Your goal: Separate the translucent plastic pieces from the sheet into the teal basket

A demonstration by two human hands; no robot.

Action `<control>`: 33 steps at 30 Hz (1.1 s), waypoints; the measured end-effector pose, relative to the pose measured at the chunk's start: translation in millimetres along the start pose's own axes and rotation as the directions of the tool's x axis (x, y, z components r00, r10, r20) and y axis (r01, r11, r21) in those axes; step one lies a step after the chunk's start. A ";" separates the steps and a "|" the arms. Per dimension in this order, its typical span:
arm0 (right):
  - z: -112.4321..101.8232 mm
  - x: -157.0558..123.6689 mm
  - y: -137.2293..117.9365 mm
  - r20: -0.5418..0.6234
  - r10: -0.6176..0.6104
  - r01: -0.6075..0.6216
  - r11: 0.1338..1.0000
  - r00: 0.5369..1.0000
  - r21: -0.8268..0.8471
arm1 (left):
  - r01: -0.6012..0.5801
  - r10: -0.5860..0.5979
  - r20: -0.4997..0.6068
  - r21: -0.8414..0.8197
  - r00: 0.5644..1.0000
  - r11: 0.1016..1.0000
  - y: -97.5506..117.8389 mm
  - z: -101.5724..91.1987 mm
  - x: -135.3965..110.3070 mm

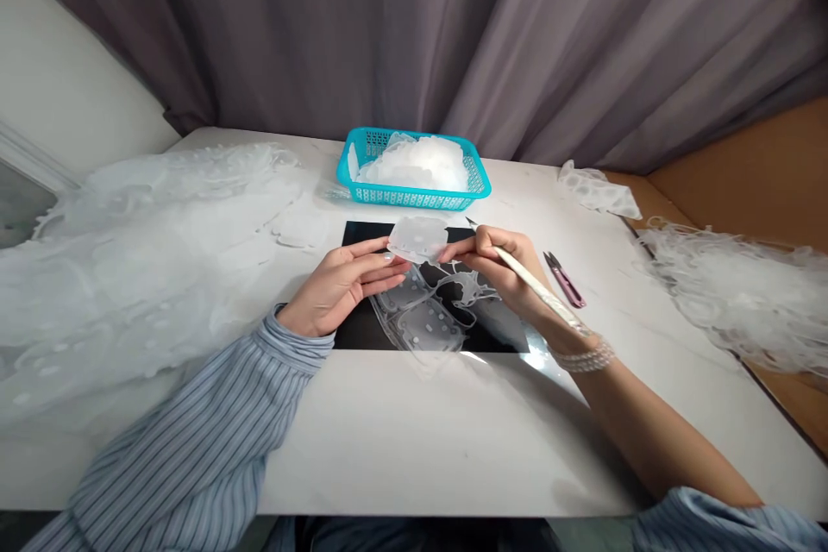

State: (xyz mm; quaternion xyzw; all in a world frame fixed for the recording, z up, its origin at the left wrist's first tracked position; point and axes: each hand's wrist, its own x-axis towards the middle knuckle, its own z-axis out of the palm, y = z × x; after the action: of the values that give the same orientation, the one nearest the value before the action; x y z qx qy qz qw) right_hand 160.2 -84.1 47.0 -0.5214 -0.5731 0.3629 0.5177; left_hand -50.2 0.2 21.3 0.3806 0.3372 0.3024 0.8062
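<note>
Between my two hands a translucent white, rounded plastic piece [419, 239] is held up above a black mat [357, 329]. My left hand [346, 280] pinches its left edge between thumb and fingers. My right hand [508, 263] is closed around a craft knife [538, 286] with a pale handle, its dark blade tip pointing up and away. A fingertip of that hand touches the piece's lower right edge. Below, on the mat, lie a translucent sheet [430, 328] of similar pieces and thin, tangled offcut strips [475, 286].
A blue basket [414, 200] of white pieces stands behind the mat. Translucent sheets [142, 250] are heaped at the left. Pink-handled thread snips [565, 280] lie to the right, near a crumpled sheet [599, 190] and a pile of offcuts [743, 289] at the table's edge.
</note>
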 end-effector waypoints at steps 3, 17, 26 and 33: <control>0.0 -1.3 0.0 0.012 -0.030 0.031 0.998 0.999 -0.061 | -0.034 0.035 0.042 -0.036 0.998 0.999 -0.2 -1.1 1.2; -1.1 -2.6 5.9 0.041 -0.068 0.071 0.995 0.997 -0.077 | -0.113 0.113 0.039 0.020 0.993 0.993 -3.0 -2.9 1.4; -1.0 -3.7 3.6 0.000 -0.007 0.007 0.991 1.000 -0.133 | -0.107 0.107 0.035 -0.005 0.994 0.994 -2.4 -2.4 0.5; -2.9 -3.1 12.0 0.039 -0.093 0.098 0.985 0.995 -0.145 | -0.104 0.106 0.049 -0.043 0.993 0.994 -2.7 -6.1 2.3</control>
State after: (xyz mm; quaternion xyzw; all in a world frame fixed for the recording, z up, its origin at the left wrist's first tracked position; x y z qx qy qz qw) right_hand 165.4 -85.1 35.4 -0.5240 -0.6307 0.3027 0.4857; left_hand -53.0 3.0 15.4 0.3892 0.2897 0.3415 0.8050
